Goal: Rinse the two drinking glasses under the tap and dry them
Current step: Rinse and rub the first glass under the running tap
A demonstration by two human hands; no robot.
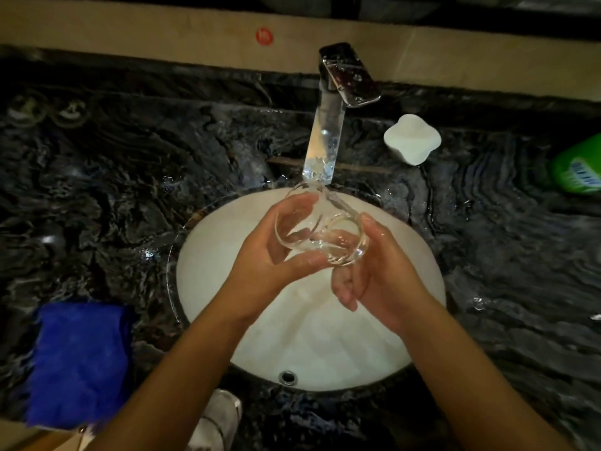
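A clear drinking glass lies tilted over the white sink basin, just below the spout of the chrome tap. Water runs from the spout onto the glass. My left hand grips the glass near its mouth, fingers round the far side and thumb along the near side. My right hand holds the thick base end, thumb against its side and fingers curled beneath. Two faint round clear shapes stand on the counter at the far left; whether either is the second glass I cannot tell.
A folded blue cloth lies on the dark marble counter left of the basin. A white lobed container stands right of the tap. A green bottle lies at the right edge. The counter looks wet.
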